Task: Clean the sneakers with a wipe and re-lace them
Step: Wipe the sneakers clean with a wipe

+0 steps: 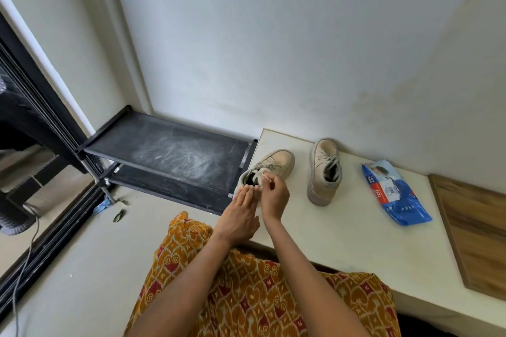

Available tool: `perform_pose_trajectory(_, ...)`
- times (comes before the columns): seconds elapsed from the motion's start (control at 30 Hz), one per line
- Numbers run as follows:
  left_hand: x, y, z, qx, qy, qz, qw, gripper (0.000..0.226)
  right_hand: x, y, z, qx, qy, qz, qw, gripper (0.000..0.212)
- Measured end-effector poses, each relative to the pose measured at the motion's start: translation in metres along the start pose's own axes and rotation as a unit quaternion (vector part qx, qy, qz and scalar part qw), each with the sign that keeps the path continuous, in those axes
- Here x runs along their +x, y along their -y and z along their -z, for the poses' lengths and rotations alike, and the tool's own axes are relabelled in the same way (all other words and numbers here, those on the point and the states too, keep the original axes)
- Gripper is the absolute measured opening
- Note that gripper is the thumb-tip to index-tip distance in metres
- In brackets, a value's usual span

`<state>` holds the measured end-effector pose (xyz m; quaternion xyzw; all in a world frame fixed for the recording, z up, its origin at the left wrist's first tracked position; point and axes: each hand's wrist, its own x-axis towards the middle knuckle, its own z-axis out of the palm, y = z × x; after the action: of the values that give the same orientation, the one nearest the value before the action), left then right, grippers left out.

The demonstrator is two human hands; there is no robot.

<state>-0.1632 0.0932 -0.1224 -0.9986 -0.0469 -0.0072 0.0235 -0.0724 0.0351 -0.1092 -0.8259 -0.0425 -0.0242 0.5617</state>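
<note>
Two beige sneakers stand on a white table (342, 227). The left sneaker (279, 160) sits at the table's left corner, toe pointing away. My left hand (241, 213) rests against its heel with fingers mostly straight. My right hand (275, 194) pinches the end of its pale lace (266, 177) just above the shoe opening. The right sneaker (325, 169) stands apart to the right, laced, untouched. A blue pack of wipes (394, 194) lies further right on the table.
A wooden board (476, 232) lies at the table's right end. A black two-tier shoe rack (169, 153) stands left of the table against the wall. A sliding door track and a cable run along the floor at left.
</note>
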Motion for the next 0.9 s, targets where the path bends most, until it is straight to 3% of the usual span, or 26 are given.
perform_pose_trajectory(0.1,-0.003,-0.003,0.004,-0.005,-0.014,-0.006,1.000,0.069,0.010,-0.004,0.000,-0.005,-0.025,-0.049,0.998,0.023)
perform_pose_trajectory(0.17,-0.002,-0.004,0.009,-0.003,-0.017,-0.004,1.000,0.069,0.006,-0.007,0.001,-0.037,-0.008,-0.028,0.999,0.026)
perform_pose_trajectory(0.4,0.000,0.004,0.002,-0.012,-0.013,-0.030,0.999,0.067,-0.031,-0.028,0.013,-0.031,0.055,-0.014,0.998,0.013)
perform_pose_trajectory(0.57,0.000,0.010,0.009,-0.056,-0.017,-0.026,0.998,0.069,0.007,-0.003,0.007,-0.005,-0.019,-0.072,0.997,0.019)
perform_pose_trajectory(0.77,0.000,0.010,0.011,-0.097,-0.067,-0.032,0.992,0.062,-0.014,-0.023,0.011,-0.029,0.028,-0.043,0.998,0.017)
perform_pose_trajectory(0.9,0.001,0.009,0.007,-0.112,-0.089,-0.026,0.989,0.064,0.016,-0.013,0.012,-0.008,-0.009,-0.078,0.997,0.020)
